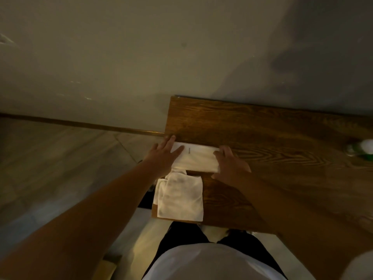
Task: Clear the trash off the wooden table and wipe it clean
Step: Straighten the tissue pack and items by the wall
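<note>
A dark wooden table (272, 138) stands against a pale wall. At its left end lies a folded white cloth (194, 158) with a small dark label. My left hand (163, 156) rests flat on the cloth's left end, fingers spread. My right hand (230, 164) presses on its right end, fingers curled over the edge. A second white cloth (180, 197), loosely folded, lies just nearer to me at the table's left front corner, partly hanging over the edge.
A green bottle with a white cap (363, 148) lies at the table's far right edge of view. The wall runs right behind the table. Tiled floor (60, 158) spreads to the left. My legs stand at the table's front edge.
</note>
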